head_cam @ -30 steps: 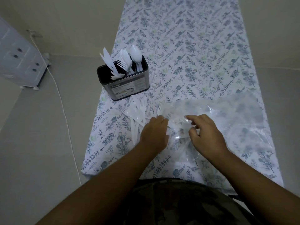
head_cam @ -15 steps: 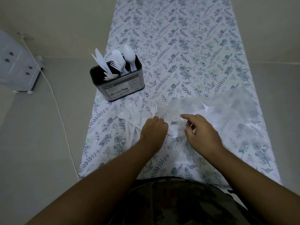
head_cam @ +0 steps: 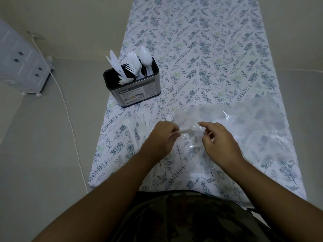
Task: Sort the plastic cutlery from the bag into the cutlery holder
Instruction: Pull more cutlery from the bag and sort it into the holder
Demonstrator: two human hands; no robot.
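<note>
A clear plastic bag point(head_cam: 248, 130) lies crumpled on the floral tablecloth at the right. My left hand point(head_cam: 160, 138) is closed around a white plastic cutlery handle point(head_cam: 185, 131) that runs toward the bag's mouth. My right hand point(head_cam: 220, 142) pinches the bag's edge beside it. Several loose white forks point(head_cam: 139, 119) lie on the cloth left of my hands. The steel cutlery holder point(head_cam: 132, 88) stands upright at the table's left edge, with knives point(head_cam: 115, 64), forks point(head_cam: 133, 64) and spoons point(head_cam: 146, 58) in separate compartments.
The floral tablecloth point(head_cam: 201, 49) covers a narrow table stretching away from me. On the floor to the left stand a white wheeled drawer unit point(head_cam: 19, 65) and a white cable point(head_cam: 68, 117). The holder sits close to the table's left edge.
My left hand has lifted slightly and closed on a white cutlery handle drawn from the bag. My right hand shifted a little right, still on the bag.
</note>
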